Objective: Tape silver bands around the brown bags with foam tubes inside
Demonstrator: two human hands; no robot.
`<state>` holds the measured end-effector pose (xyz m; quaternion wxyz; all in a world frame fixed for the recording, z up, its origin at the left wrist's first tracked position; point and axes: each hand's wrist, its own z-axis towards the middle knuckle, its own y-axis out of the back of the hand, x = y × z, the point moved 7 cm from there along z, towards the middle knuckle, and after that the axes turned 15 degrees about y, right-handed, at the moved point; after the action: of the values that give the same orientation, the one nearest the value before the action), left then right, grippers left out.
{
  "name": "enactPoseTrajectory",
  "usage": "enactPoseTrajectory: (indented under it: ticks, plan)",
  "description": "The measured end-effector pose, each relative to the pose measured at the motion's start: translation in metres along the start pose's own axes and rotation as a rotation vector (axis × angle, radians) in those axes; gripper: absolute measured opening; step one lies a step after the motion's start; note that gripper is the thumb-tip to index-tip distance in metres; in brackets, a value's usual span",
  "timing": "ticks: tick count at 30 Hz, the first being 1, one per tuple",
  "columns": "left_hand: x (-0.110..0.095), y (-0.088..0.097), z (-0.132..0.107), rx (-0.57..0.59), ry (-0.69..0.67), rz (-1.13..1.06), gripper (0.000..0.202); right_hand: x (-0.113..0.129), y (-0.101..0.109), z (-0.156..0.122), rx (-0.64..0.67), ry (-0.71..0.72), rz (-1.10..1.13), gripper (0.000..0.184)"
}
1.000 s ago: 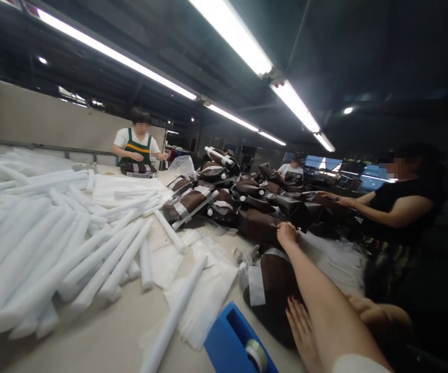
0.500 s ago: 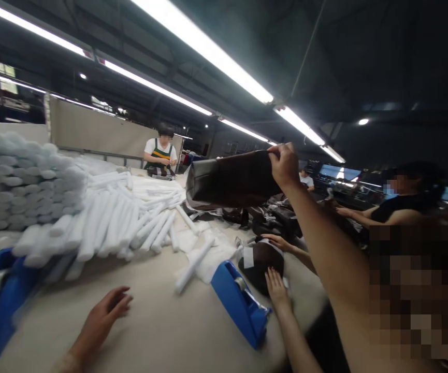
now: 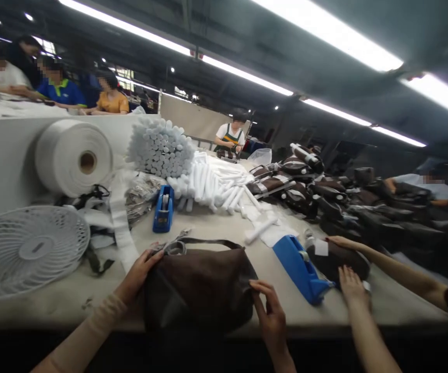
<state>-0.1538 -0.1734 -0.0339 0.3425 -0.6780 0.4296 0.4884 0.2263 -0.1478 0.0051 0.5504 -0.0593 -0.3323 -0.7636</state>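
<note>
A dark brown bag [image 3: 200, 285] with a strap and metal buckle lies on the table's near edge in front of me. My left hand [image 3: 139, 273] grips its left end near the buckle, fingers curled on the fabric. My right hand [image 3: 270, 313] pinches its right edge. A blue tape dispenser [image 3: 297, 267] stands just right of the bag. Beyond it a co-worker's two hands [image 3: 348, 286] rest on another brown bag [image 3: 338, 257] with a white tape patch.
A white fan [image 3: 25, 248] lies at the left, with a big white roll [image 3: 74, 163] behind it. A second blue tape dispenser [image 3: 164, 207], stacked white foam tubes [image 3: 161, 147] and a heap of brown bags [image 3: 324, 191] fill the table. Several people work around it.
My right hand brought the brown bag down from the air onto the table in front of me. My left hand took hold of its left end. The view swung left.
</note>
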Motion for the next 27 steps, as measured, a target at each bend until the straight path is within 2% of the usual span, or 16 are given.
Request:
enactPoseTrajectory:
  ticks: [2, 4, 6, 8, 9, 10, 11, 12, 14, 16, 18, 20, 23, 27]
  plan:
    - [0.001, -0.009, 0.006, 0.052, -0.038, 0.002, 0.054, -0.002, 0.006, -0.003, 0.027, -0.052, 0.019, 0.017]
    - [0.001, -0.016, 0.018, 0.098, 0.004, -0.036, 0.062, 0.0, 0.012, 0.008, 0.171, -0.067, 0.061, 0.019]
    - [-0.008, -0.011, 0.025, 0.004, 0.002, 0.054, 0.076, 0.004, 0.017, 0.019, 0.343, -0.086, 0.105, 0.028]
    - [-0.032, 0.0, 0.013, -0.164, -0.141, 0.252, 0.086, 0.011, 0.02, 0.028, 0.461, -0.084, 0.083, 0.055]
    - [-0.047, -0.001, 0.0, -0.184, -0.251, 0.369, 0.087, 0.017, 0.02, 0.033, 0.504, -0.065, 0.038, 0.074]
    - [-0.061, -0.009, -0.016, -0.134, -0.365, 0.494, 0.087, 0.025, 0.018, 0.04, 0.546, -0.031, -0.023, 0.092]
    - [-0.072, -0.023, -0.033, -0.008, -0.451, 0.617, 0.087, 0.033, 0.013, 0.048, 0.597, 0.016, -0.089, 0.107]
    - [-0.077, -0.042, -0.051, 0.177, -0.507, 0.766, 0.093, 0.043, 0.005, 0.057, 0.663, 0.075, -0.145, 0.116]
    - [-0.08, -0.075, -0.081, 0.437, -0.576, 1.057, 0.111, 0.059, -0.019, 0.074, 0.831, 0.19, -0.208, 0.126]
    - [-0.077, -0.1, -0.095, 0.552, -0.568, 1.293, 0.127, 0.064, -0.044, 0.086, 1.007, 0.244, -0.217, 0.133]
    - [-0.067, -0.114, -0.096, 0.564, -0.5, 1.45, 0.128, 0.059, -0.062, 0.086, 1.173, 0.221, -0.193, 0.135]
    - [-0.052, -0.117, -0.096, 0.529, -0.442, 1.526, 0.119, 0.05, -0.07, 0.075, 1.266, 0.185, -0.153, 0.131]
    - [-0.031, -0.11, -0.101, 0.457, -0.468, 1.531, 0.104, 0.045, -0.066, 0.05, 1.234, 0.212, -0.108, 0.118]
    - [-0.016, -0.101, -0.107, 0.369, -0.619, 1.471, 0.094, 0.046, -0.053, 0.03, 1.119, 0.272, -0.03, 0.108]
